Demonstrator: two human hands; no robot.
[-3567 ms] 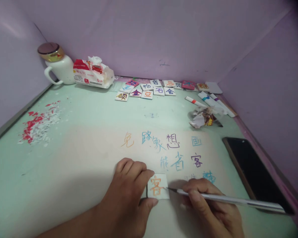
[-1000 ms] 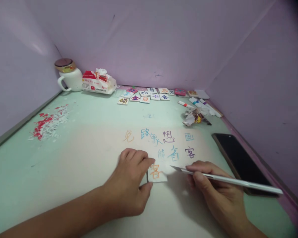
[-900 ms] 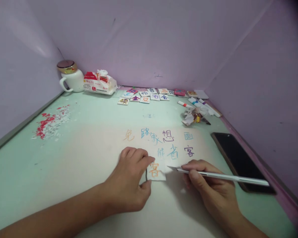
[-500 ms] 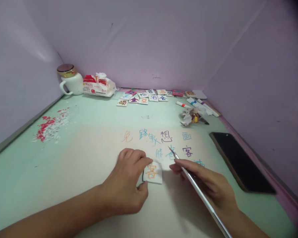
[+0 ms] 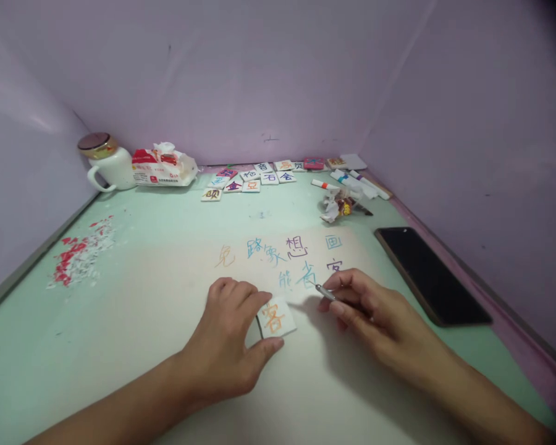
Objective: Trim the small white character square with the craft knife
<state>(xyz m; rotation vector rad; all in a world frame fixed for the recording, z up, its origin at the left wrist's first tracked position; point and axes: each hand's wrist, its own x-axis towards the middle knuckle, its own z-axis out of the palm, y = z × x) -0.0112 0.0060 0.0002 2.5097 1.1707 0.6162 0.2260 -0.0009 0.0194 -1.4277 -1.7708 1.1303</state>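
Observation:
My left hand (image 5: 229, 346) pinches a small white tile (image 5: 276, 317) with an orange character, holding it on the table between thumb and fingers. My right hand (image 5: 375, 315) is shut on a thin silver craft knife (image 5: 327, 293); only its tip shows past my fingers, just right of the tile and over the coloured characters (image 5: 282, 250) written on the table. The rest of the tool is hidden under my hand.
A black phone (image 5: 429, 272) lies at the right. Further back are several character tiles (image 5: 250, 179), markers (image 5: 352, 183), crumpled paper (image 5: 336, 207), a tissue pack (image 5: 162, 167) and a lidded white mug (image 5: 104, 164). Red and white scraps (image 5: 76, 256) lie at the left.
My right hand has turned the knife so its handle now lies under my hand instead of sticking out to the right. The tile is rotated slightly in my left hand. The view shifted.

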